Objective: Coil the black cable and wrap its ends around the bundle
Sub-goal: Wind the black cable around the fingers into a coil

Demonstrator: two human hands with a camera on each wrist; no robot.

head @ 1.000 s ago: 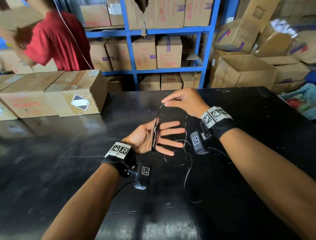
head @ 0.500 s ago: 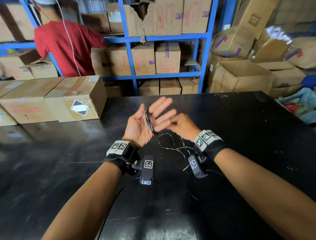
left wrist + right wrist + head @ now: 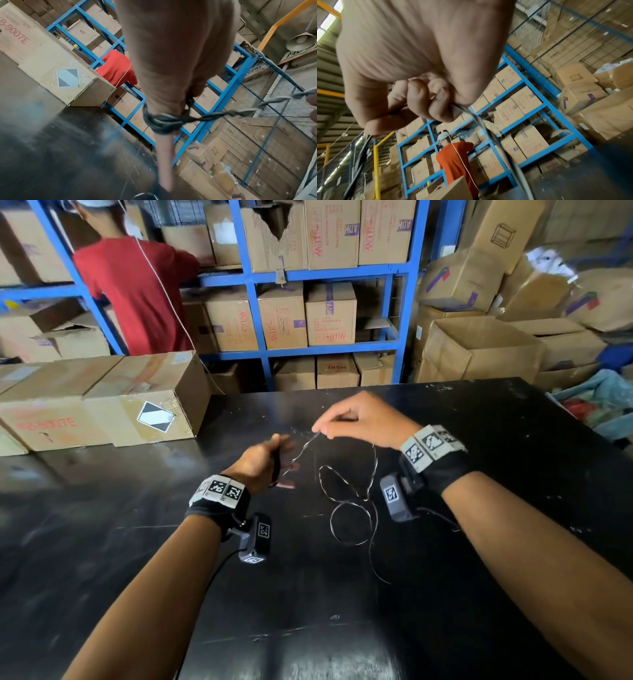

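The black cable is partly wound as a coil (image 3: pixel 159 121) round the straight fingers of my left hand (image 3: pixel 270 453), and the thumb lies against the coil. A twisted strand (image 3: pixel 301 451) runs taut from the coil up to my right hand (image 3: pixel 320 431), which pinches it between thumb and fingertips (image 3: pixel 436 108). The rest of the cable lies in loose loops (image 3: pixel 352 522) on the black table (image 3: pixel 496 446), below the right wrist, with a tail trailing toward me. Both hands hover just above the table's middle.
Taped cardboard boxes (image 3: pixel 102 405) stand on the table's left rear. Behind the table are blue shelves (image 3: pixel 260 320) full of cartons, a person in a red shirt (image 3: pixel 137 296), and open boxes (image 3: pixel 479 350) at the right.
My left hand has turned from palm-up to back-up and dropped lower. My right hand came out from under the left fingers and rose to the right, pulling the strand taut.
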